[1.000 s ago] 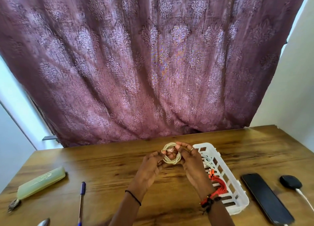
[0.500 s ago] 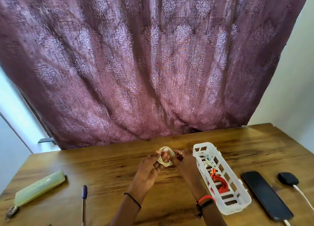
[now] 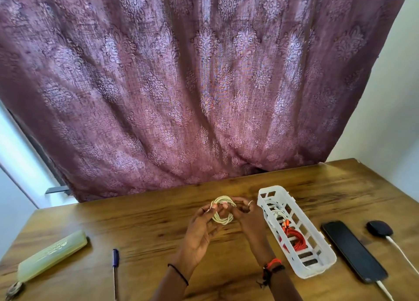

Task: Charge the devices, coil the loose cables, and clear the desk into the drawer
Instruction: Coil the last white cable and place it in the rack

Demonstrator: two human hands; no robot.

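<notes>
A cream cable coil (image 3: 223, 219) is held above the wooden desk (image 3: 145, 223) between both hands. My left hand (image 3: 200, 229) pinches its left side with fingertips. My right hand (image 3: 248, 218) grips its right side. To the right lies a white slotted basket (image 3: 317, 270) holding a white cable (image 3: 275, 212) and a coiled red cable (image 3: 294, 238). Further right, a black phone (image 3: 353, 251) lies flat with a white cable plugged into its near end. A small black device (image 3: 379, 227) sits beside it, also on a white cable.
A pale green case (image 3: 53, 258) lies at the left with keys (image 3: 14, 289) by its near end. A blue pen (image 3: 115, 271) lies between the case and my left arm. A maroon curtain (image 3: 204, 85) hangs behind the desk.
The view has tilted up a little. Both hands and the coil have moved slightly away from me and left of the basket, and the fingers have shifted on the coil.
</notes>
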